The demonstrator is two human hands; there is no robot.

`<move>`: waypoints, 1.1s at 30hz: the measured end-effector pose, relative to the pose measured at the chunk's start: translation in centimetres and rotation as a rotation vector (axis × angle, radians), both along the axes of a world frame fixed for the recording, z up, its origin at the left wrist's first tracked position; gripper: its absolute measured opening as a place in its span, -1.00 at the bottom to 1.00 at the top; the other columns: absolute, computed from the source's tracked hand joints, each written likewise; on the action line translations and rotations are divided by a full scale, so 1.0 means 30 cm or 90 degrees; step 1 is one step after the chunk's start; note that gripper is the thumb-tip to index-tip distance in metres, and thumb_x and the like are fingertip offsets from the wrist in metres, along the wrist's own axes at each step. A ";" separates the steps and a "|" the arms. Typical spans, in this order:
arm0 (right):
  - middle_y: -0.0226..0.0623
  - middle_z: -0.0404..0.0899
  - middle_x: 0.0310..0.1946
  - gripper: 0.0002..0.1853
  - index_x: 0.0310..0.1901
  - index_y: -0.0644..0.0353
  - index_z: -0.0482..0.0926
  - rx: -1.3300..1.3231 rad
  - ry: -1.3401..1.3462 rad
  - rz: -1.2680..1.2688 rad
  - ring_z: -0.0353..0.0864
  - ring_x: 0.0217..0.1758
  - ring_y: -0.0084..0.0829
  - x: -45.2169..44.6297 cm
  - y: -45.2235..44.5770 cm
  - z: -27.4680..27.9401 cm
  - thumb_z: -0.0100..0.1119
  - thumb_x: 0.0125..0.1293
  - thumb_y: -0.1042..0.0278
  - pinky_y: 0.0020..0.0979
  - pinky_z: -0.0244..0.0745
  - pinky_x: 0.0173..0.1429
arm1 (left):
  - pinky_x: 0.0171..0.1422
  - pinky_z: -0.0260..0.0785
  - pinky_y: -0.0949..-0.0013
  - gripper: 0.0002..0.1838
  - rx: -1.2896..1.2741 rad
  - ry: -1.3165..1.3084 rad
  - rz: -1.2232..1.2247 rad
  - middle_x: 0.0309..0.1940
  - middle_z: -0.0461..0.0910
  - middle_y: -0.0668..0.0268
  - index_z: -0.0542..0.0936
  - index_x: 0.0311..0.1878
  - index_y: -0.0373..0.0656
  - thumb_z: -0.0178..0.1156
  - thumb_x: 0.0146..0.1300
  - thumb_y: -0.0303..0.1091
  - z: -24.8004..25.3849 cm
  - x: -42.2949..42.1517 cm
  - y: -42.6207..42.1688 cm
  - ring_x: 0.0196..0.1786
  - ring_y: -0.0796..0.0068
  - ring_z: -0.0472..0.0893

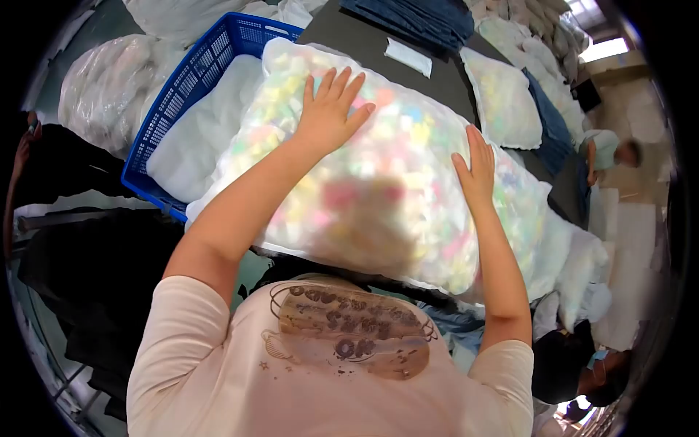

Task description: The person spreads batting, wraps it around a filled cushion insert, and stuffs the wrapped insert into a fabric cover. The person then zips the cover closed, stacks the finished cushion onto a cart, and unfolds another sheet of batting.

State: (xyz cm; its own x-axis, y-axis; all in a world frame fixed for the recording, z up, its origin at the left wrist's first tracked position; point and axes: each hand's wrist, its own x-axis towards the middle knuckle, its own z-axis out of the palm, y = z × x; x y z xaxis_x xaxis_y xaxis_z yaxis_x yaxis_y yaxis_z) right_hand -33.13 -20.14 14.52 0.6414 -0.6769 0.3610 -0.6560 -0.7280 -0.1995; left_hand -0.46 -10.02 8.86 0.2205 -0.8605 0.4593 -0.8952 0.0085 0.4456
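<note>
A large white translucent pillow-shaped bag filled with many pastel-coloured pieces lies across the table in front of me. My left hand rests on its upper left part with the fingers spread. Flat against the right part of the bag is my right hand, fingers stretched out and thumb apart. Neither hand grips anything. The bag's left end overlaps a blue plastic basket, which holds a plain white stuffed piece.
Beyond the bag, the dark table carries folded denim, a white slip and a smaller filled bag. Wrapped bundles stand at the left. One person is at the right, another at the lower right.
</note>
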 end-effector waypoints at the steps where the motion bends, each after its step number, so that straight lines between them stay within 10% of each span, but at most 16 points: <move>1: -0.10 0.35 0.44 -0.37 0.43 0.22 0.33 0.040 0.034 -0.008 0.28 0.52 -0.14 -0.018 0.002 0.049 0.16 0.44 0.08 -0.03 0.01 0.58 | 0.63 -0.37 -0.24 -0.35 0.002 -0.001 -0.011 0.53 0.23 0.12 0.32 0.50 0.03 -0.03 0.47 0.14 0.036 0.010 0.031 0.61 0.05 0.08; 4: -0.15 0.31 0.48 -0.42 0.45 0.22 0.32 0.324 -0.189 -0.075 0.22 0.57 -0.19 0.048 0.007 0.267 0.07 0.51 0.14 -0.18 -0.02 0.62 | 0.63 -0.27 -0.23 -0.38 0.035 -0.024 -0.114 0.52 0.24 0.11 0.37 0.47 -0.01 0.07 0.43 0.05 0.218 0.095 0.163 0.59 0.03 0.12; 8: -0.12 0.24 0.52 -0.40 0.47 0.30 0.27 -0.189 -0.268 0.136 0.08 0.63 -0.20 0.304 0.105 0.658 -0.02 0.55 0.12 -0.27 -0.10 0.63 | 0.58 -0.13 -0.28 -0.37 0.088 -0.101 0.003 0.50 0.25 0.01 0.39 0.44 -0.08 0.14 0.39 -0.02 0.327 0.179 0.436 0.56 -0.06 0.18; 13: 0.00 0.35 0.42 -0.30 0.39 0.37 0.34 -0.067 0.180 0.054 0.24 0.54 -0.10 0.522 0.160 -0.121 -0.03 0.47 -0.10 0.01 0.05 0.55 | 0.53 -0.08 -0.31 -0.30 0.140 0.175 0.066 0.46 0.23 -0.20 0.37 0.42 -0.26 0.15 0.37 0.02 0.065 0.251 0.638 0.52 -0.15 0.20; 16: 0.08 0.40 0.37 -0.26 0.33 0.40 0.39 -0.056 0.156 0.061 0.30 0.49 -0.04 0.549 0.145 0.002 -0.05 0.46 -0.20 0.07 0.07 0.55 | 0.51 0.03 -0.22 -0.30 0.193 0.068 0.212 0.42 0.25 -0.27 0.35 0.42 -0.33 0.16 0.37 -0.02 0.091 0.249 0.648 0.49 -0.17 0.25; 24: 0.02 0.16 0.53 -0.31 0.52 0.25 0.16 0.419 -0.219 0.070 0.15 0.59 -0.06 0.400 0.129 0.147 -0.07 0.49 0.03 -0.17 0.02 0.61 | 0.56 0.03 -0.13 -0.34 -0.041 0.046 -0.219 0.45 0.28 -0.12 0.32 0.46 -0.26 0.16 0.35 -0.22 0.381 -0.220 0.224 0.49 -0.12 0.27; 33: -0.16 0.46 0.35 -0.53 0.34 0.19 0.46 -0.145 -0.028 -0.204 0.45 0.38 -0.29 -0.626 -0.251 0.752 0.16 0.46 0.25 -0.30 0.37 0.39 | 0.64 -0.23 -0.17 -0.44 0.018 -0.156 -0.201 0.56 0.20 0.18 0.38 0.48 0.10 0.01 0.40 -0.22 0.238 -0.323 0.144 0.61 0.07 0.13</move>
State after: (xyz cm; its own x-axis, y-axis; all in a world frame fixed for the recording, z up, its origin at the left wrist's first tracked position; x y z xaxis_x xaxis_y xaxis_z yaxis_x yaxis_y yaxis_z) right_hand -51.92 -27.66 37.07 0.3916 -0.7395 0.5475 -0.8515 -0.5167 -0.0889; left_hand -10.16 -5.69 16.00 -0.1702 -0.8817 0.4400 -0.9303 0.2910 0.2233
